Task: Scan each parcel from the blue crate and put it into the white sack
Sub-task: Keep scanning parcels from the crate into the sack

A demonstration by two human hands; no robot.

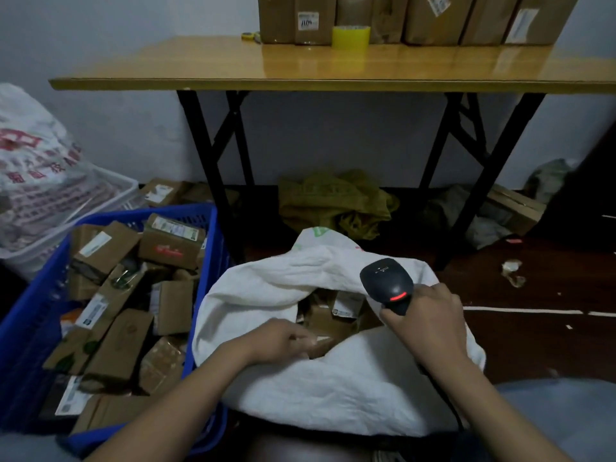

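The left hand [283, 340] reaches into the mouth of the white sack [333, 388], fingers closed on a small brown parcel [318, 343] wrapped in glossy clear tape. The parcel sits at the near lip of the opening, its long axis running roughly left to right, its far end pointing into the sack; motion blur hides any label. Deeper inside the sack lie more brown cardboard parcels, one showing a white label.

The right hand [430, 323] grips the handle of a black barcode scanner [386, 283], whose head tilts up and to the left over the sack's right edge, a red light glowing on its neck. Its dark cable trails down past the wrist.

The sack stands slumped on the floor, just beside the blue crate [203, 295] on its left. The crate is heaped with small cardboard parcels lying at all angles, several with white shipping labels. Behind stands a folding table [233, 70] carrying larger cartons and a yellow tape roll [351, 37].
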